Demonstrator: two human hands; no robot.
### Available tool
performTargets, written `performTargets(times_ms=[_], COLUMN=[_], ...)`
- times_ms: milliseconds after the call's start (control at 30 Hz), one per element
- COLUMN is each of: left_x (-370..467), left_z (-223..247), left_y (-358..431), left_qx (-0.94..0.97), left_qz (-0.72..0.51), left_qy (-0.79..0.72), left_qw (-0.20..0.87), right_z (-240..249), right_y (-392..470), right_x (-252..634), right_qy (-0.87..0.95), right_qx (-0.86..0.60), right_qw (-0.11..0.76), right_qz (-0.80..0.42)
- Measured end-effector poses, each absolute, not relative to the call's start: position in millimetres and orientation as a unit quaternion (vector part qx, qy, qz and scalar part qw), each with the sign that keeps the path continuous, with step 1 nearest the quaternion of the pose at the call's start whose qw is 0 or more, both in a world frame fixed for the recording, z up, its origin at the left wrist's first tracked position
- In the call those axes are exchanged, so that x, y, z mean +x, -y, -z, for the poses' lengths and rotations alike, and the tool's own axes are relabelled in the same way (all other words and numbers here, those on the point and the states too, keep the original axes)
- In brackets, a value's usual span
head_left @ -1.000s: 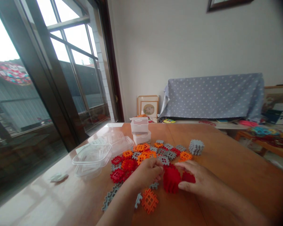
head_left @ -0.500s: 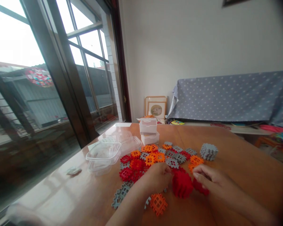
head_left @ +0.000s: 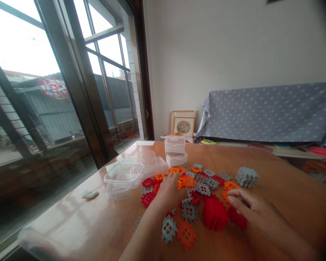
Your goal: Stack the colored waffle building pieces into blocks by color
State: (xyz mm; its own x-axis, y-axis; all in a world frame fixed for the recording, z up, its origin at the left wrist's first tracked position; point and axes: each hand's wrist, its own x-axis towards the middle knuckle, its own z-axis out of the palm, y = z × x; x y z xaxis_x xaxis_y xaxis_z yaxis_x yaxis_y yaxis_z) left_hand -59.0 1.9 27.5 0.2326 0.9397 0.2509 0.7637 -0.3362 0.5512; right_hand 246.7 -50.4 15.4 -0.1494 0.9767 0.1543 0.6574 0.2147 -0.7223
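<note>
My left hand (head_left: 171, 188) reaches palm down over loose plastic interlocking tiles, its bent fingertips beside orange tiles (head_left: 186, 182); nothing shows between its fingers. My right hand (head_left: 251, 204) is curled, thumb near index finger, close against a red piece (head_left: 237, 218); whether it grips that piece is hidden. Between the hands stands a stack of red tiles (head_left: 215, 214). A grey stack (head_left: 247, 177) sits beyond my right hand. Nearer to me lie an orange tile (head_left: 187, 235), a pale grey tile (head_left: 169, 229) and a darker grey tile (head_left: 189, 211).
Clear plastic containers (head_left: 123, 175) stand left of the tiles. White lidded boxes (head_left: 176, 159) are stacked behind them. A small crumpled packet (head_left: 90, 194) lies at the left of the wooden table (head_left: 78, 228). Window frames (head_left: 81, 90) border the left side.
My left hand has moved away from the red stack, left and forward over the pile, and its fingers have loosened. Grey tiles below it are uncovered. My right hand stays by the red piece.
</note>
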Motion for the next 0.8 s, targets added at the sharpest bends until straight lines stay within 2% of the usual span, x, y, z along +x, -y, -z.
performTargets(times_ms=[233,500,800], left_x=[-44.2,-43.2,-56.5], left_z=[-11.8,-5.4,-3.6], left_y=[-4.1,-17.4,-30.1], left_qx=[0.8,0.767,0.701], left_qz=[-0.129,-0.161,-0.225], left_qy=[-0.562,-0.619,-0.675], left_qw=[0.167,0.053,0.046], right_z=[-10.5,-8.0,-14.7], right_y=[49.2,46.1,50.5], right_x=[244.8,246.1,241.8], right_qy=[0.709,0.716,0.717], right_qx=[-0.575,-0.574,-0.562], right_qw=[0.324,0.31,0.317], right_qz=[-0.247,-0.251,-0.264])
